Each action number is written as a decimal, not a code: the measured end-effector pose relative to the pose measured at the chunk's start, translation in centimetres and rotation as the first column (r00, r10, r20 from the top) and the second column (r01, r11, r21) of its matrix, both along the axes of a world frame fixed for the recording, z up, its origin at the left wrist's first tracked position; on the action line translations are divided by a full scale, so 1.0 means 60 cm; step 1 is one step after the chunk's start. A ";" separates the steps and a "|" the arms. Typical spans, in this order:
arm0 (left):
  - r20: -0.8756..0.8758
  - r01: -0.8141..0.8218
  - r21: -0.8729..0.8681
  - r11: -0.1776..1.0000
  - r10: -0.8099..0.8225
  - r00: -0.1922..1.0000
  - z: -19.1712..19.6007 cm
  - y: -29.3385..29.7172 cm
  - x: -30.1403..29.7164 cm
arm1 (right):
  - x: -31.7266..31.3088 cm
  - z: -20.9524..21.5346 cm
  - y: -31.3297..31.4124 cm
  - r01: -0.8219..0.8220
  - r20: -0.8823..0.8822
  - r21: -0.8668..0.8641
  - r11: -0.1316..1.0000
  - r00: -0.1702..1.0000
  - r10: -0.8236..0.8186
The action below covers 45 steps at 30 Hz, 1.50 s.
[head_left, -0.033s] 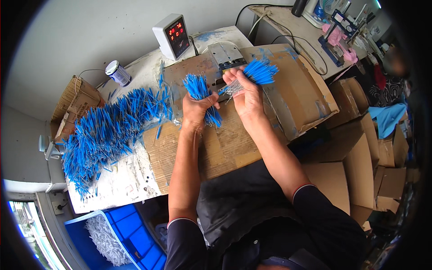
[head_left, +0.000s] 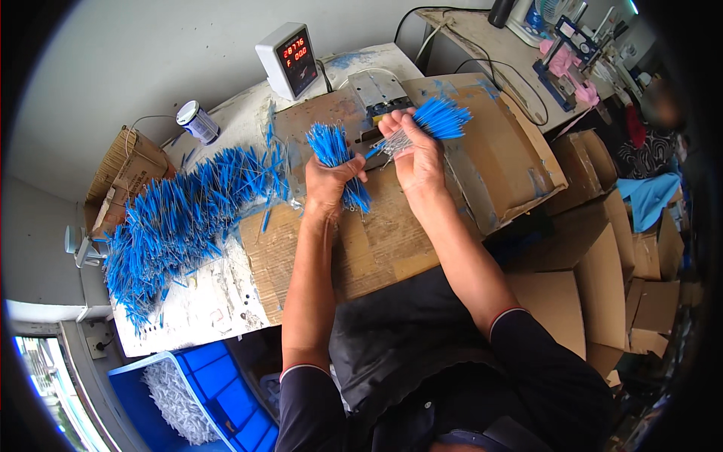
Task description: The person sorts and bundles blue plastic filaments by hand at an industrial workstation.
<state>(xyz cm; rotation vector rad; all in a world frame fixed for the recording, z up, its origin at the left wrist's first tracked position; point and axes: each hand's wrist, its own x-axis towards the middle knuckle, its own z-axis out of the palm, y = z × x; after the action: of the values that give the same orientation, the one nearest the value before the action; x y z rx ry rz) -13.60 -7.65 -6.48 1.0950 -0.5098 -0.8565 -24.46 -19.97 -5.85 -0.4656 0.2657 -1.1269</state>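
Note:
My left hand [head_left: 326, 185] is closed around a thick bundle of short blue wire pieces [head_left: 331, 145], held upright over the cardboard-covered table [head_left: 376, 241]. My right hand [head_left: 416, 157] grips a smaller fan of blue pieces [head_left: 443, 117] whose bare metal ends point toward my left hand. Both hands are close together, just in front of a small metal machine [head_left: 379, 89]. A large loose pile of the same blue pieces [head_left: 181, 218] spreads over the left part of the table.
A grey counter box with red digits [head_left: 287, 59] stands behind the machine, and a small tin can [head_left: 198, 121] stands farther left. A blue crate holding white pieces [head_left: 203, 399] sits lower left. Cardboard boxes [head_left: 602, 264] stack on the right. Another person [head_left: 663, 105] sits at the far bench.

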 end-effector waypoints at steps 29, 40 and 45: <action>0.099 0.172 -0.054 0.984 -0.166 0.981 -0.006 0.017 0.026 | -0.028 0.023 0.056 -0.490 -0.605 -0.221 0.843 0.747 0.275; 0.256 0.215 0.013 0.977 -0.211 0.943 0.004 0.020 0.019 | -0.034 0.008 0.041 -0.524 -0.562 0.067 0.849 0.683 0.466; 0.129 0.142 -0.071 0.987 -0.132 0.983 -0.007 0.010 0.019 | -0.032 0.014 0.044 -0.434 -0.572 -0.162 0.886 0.773 0.274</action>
<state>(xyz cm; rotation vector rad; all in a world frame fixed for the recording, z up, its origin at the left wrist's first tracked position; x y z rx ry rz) -12.45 -7.06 -6.88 1.0531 -0.7246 -0.8839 -26.38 -17.31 -5.02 -1.0547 0.4820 -0.6334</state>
